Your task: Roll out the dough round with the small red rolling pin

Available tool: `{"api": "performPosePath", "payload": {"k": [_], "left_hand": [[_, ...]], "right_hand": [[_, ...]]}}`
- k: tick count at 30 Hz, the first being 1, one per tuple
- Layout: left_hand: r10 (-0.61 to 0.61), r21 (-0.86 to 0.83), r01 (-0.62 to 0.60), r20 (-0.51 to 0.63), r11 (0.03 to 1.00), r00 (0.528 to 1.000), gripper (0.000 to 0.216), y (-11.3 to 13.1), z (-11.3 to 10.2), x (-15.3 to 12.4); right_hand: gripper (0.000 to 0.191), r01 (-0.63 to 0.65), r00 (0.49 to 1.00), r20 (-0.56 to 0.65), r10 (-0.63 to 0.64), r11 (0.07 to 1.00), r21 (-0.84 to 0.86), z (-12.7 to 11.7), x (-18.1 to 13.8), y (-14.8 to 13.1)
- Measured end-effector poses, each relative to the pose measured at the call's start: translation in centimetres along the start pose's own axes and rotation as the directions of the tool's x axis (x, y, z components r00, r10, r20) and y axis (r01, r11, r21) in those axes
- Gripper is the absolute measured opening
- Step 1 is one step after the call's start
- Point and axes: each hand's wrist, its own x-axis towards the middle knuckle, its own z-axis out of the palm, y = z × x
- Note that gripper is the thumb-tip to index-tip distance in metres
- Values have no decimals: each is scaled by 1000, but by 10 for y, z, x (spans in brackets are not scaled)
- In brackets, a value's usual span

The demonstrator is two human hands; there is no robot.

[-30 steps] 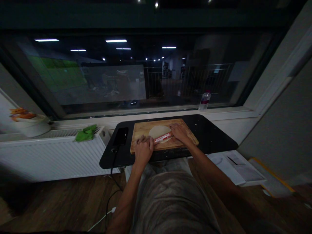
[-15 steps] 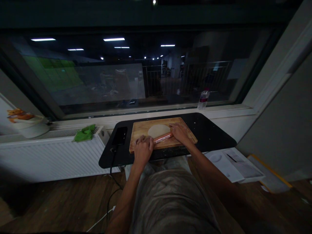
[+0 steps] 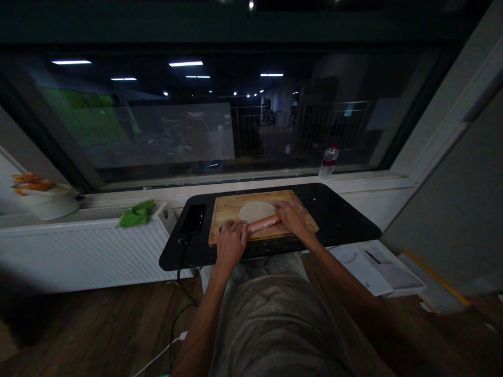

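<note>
Head view, the only one I have: my left hand (image 3: pixel 231 240) lies palm-down over the near end of the rolling pin (image 3: pixel 264 223), fingers curled loosely on it, and my right hand (image 3: pixel 291 217) presses flat on the far end, fingers spread rather than wrapped, so neither grip is a real pinch, more a palm press. The pin lies tilted across the near edge of the dough round (image 3: pixel 257 211), touching it, on the wooden board (image 3: pixel 226 209) in the middle of the black bench (image 3: pixel 341 214). To roll well I judge both palms should bear evenly, keep the pin level, push away across the dough without sliding off the board's far rim, and ease the pressure near the edges so it stays round. A phone (image 3: pixel 194 218) sits just left of the board with a cable running off the bench, a green cloth (image 3: pixel 137 214) lies on the radiator, and a bottle (image 3: pixel 328 162) stands on the sill. Hard to make out: the light is dim, the pin's ends are covered by my hands, the dough's thickness is unreadable, and the bench's near edge is hidden by my lap.
</note>
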Motion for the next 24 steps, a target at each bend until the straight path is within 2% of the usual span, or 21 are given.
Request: {"api": "performPosePath", "payload": {"k": [2,5,8,13,18,24], "left_hand": [[-5,-15,5,-5,1000,1000,40,-3,2,1],[-32,-71,30,-30,997,999,40,-8,5,4],[-95,-141,84,-74,986,993,37,-15,8,10],[-259,-256,215,-155,943,953,43,-29,11,17],[-440,-329,399,-58,856,896,57,-34,7,25],[-543,-338,522,37,783,839,63,-30,-2,33]], "right_hand": [[44,56,998,-31,-54,995,84,0,-2,5],[39,204,979,-24,-204,951,231,2,-5,14],[37,293,951,18,-308,922,254,4,-8,19],[38,280,951,64,-303,929,243,8,-8,18],[35,269,959,9,-283,922,280,7,-4,17],[34,288,954,-17,-299,900,327,7,2,22]]}}
